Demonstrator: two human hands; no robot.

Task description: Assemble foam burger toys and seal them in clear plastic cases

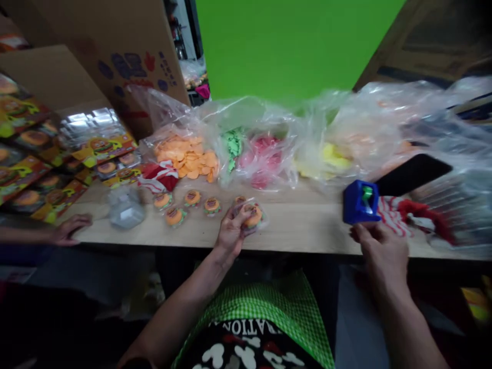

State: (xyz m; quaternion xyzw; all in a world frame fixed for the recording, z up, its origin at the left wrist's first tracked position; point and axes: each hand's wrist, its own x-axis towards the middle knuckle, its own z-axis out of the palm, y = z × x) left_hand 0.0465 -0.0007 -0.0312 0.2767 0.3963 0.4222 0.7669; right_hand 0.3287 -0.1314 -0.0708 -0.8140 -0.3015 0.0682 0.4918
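Observation:
My left hand is closed around a clear plastic case with a toy burger in it, just above the table's front edge. Several more toy burgers in clear cases, among them a near one, lie to its left. My right hand is at the front lip of a blue tape dispenser, thumb and fingers pinched together. A green roll of tape sits in the dispenser. Whatever the right fingers pinch is hidden.
Clear bags of orange pieces, green pieces, pink pieces and yellow pieces line the table's back. Packed burger boxes are stacked left. Another person's hand rests by a clear container. A dark flat object leans behind the dispenser.

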